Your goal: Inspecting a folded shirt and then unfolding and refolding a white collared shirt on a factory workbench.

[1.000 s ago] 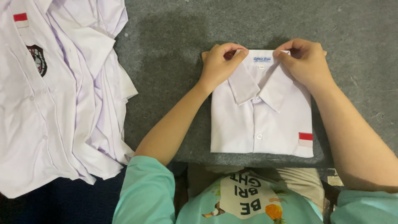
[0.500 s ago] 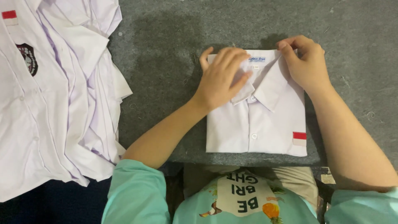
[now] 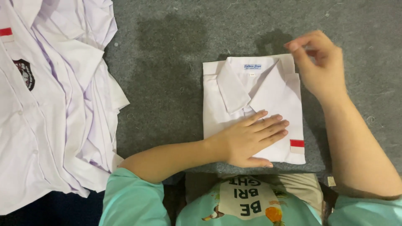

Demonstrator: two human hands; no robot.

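**Inspector:** Report on the fingers first.

**Assistant:** The left hand [image 3: 250,140] lies flat, palm down, on the front of the folded white shirt [image 3: 253,109]. Its fingers [image 3: 272,125] are stretched out straight and close together, gripping nothing, only pressing the cloth. The right hand [image 3: 320,67] is raised at the shirt's far right corner; its fingers [image 3: 298,45] are curled with thumb and forefinger drawn near each other. Whether they pinch the edge of the cloth I cannot tell.

**Inspector:** What lies just beyond the fingertips?

**Assistant:** Just past the left fingertips sits a small red and white patch [image 3: 297,146] on the shirt's near right corner. Beyond the left knuckles is the collar [image 3: 251,86], spread open with a small label [image 3: 252,66] at the neck; the collar's right wing ends just beside the right hand.

**Inspector:** And the shirt's position?

**Assistant:** It is folded into a neat rectangle, collar away from the person, resting on a grey carpet [image 3: 176,54] between the two forearms.

**Inspector:** Further out?

**Assistant:** Well apart, to the left of the left arm, a loose pile of white shirts [image 3: 54,109] lies spread on the carpet. The top one carries a dark badge [image 3: 26,74] and a red patch [image 3: 6,32]. The person's sleeves [image 3: 134,201] are teal
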